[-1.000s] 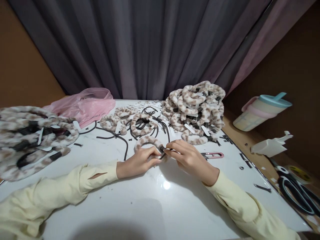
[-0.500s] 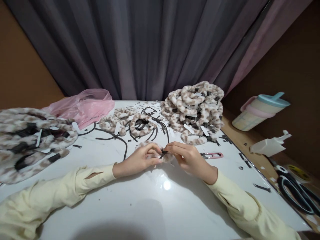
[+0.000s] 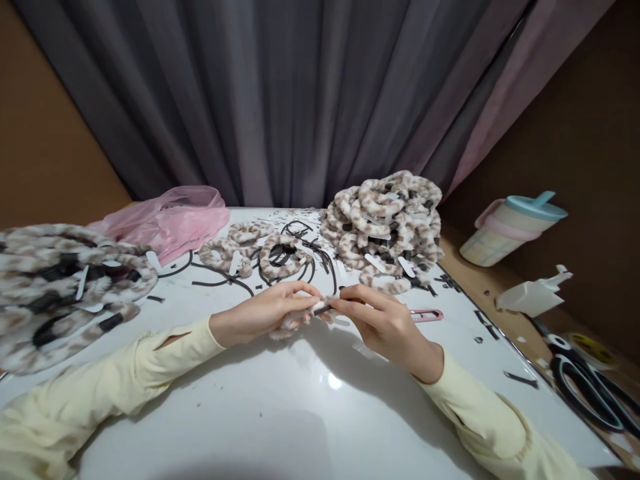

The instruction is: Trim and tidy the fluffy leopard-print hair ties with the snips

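My left hand (image 3: 265,312) is closed on a fluffy spotted strap (image 3: 286,327), white with brown patches, part of it hanging below the fingers. Across from it, my right hand (image 3: 387,323) pinches a short black cord (image 3: 323,310) at the strap's end. Fingertips hide where cord and fluff meet. Beyond the hands, a fluffy ring (image 3: 283,257) and loose black cords (image 3: 330,261) lie on the white table (image 3: 225,427). A pink thread snipper (image 3: 427,315) lies just past my right hand.
Heaps of fluffy loops with white tags stand left (image 3: 65,293) and back right (image 3: 385,220). A pink plastic bag (image 3: 173,217) lies behind. Along the right edge are a tumbler (image 3: 510,230), a white bottle (image 3: 533,293), scissors (image 3: 580,393) and cord scraps (image 3: 520,380).
My left hand has turned and shifted slightly left, showing more of the strap. The fingertips have drawn a little apart, with the cord visible between them. The view has tilted slightly.
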Motion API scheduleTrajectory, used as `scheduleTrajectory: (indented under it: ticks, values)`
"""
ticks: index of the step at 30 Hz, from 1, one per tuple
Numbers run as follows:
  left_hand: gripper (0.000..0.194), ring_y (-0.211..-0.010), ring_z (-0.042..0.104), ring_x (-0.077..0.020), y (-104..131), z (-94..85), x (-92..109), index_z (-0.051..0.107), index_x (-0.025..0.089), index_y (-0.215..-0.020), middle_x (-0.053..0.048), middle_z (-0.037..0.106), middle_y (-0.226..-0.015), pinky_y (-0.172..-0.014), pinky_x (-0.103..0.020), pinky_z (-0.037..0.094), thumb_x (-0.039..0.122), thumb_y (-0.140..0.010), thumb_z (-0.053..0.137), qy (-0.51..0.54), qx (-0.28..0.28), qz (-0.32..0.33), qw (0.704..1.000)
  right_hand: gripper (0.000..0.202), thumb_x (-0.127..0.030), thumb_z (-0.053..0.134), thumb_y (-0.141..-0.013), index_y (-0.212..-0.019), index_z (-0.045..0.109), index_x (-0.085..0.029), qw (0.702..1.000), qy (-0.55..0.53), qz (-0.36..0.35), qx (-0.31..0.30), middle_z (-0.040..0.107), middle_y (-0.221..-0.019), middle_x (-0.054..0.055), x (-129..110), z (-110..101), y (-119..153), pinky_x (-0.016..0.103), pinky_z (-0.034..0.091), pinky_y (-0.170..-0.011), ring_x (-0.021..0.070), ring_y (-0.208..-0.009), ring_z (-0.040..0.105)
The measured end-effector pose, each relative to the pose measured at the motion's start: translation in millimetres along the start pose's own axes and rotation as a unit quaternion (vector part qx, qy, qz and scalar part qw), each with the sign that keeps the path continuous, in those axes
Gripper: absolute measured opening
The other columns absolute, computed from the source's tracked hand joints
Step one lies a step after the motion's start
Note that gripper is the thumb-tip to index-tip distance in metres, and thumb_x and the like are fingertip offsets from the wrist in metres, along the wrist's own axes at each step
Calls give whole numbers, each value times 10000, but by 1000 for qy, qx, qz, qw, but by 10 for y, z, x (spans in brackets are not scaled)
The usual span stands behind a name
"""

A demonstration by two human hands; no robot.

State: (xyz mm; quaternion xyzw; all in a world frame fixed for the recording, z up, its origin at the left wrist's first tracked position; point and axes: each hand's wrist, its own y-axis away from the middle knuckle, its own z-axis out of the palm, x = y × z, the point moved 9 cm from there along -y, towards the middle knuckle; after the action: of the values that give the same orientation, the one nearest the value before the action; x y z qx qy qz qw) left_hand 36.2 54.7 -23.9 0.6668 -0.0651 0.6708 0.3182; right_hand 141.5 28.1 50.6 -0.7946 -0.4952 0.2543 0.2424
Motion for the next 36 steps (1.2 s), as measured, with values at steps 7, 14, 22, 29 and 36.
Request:
scheduleTrajectory:
  ticks: [7, 14, 22, 29, 36]
  values:
    - [353, -445, 308, -40, 1, 20, 15, 514, 178, -945, 39, 467, -646, -380, -160, 198, 502, -808, 508, -64, 8, 31, 997, 333, -16, 333, -845, -999, 586, -167, 1000, 29, 1, -6, 592, -857, 77, -3, 50, 16, 237, 443, -577, 133, -717, 556]
    - [182, -705, 535, -102, 69, 48, 212, 515, 176, -927, -3, 620, -838, -592, -185, 387, 332, -834, 515, -192, 57, 143, 969, 326, -1, 335, -825, -999, 568, -147, 999, 27, -2, -18, 588, -853, 83, -47, 48, -15, 246, 440, -575, 144, -721, 551]
    - [206, -662, 559, -122, 166, 99, 270, 537, 173, -936, -16, 614, -779, -622, -210, 410, 316, -905, 393, -410, 97, 255, 871, 322, -9, 288, -851, -1044, 511, -140, 989, 131, -61, -17, 608, -919, 118, -98, 2, 12, 279, 401, -556, 170, -722, 552]
    - [197, -866, 604, -177, 258, 246, 253, 466, 156, -1038, -86, 617, -952, -750, -265, 446, 240, -933, 322, -495, 80, 343, 794, 300, -19, 321, -871, -1076, 513, -126, 984, 165, -72, -11, 629, -934, 128, -107, 3, 16, 287, 385, -540, 169, -699, 548]
    - [224, -839, 598, -182, 411, 404, 302, 392, 159, -1134, -92, 621, -929, -747, -280, 453, 152, -916, 340, -524, 77, 436, 728, 278, -70, 350, -890, -1056, 565, -131, 997, 66, -35, -11, 614, -997, 140, -18, 105, 18, 293, 475, -619, 182, -815, 586]
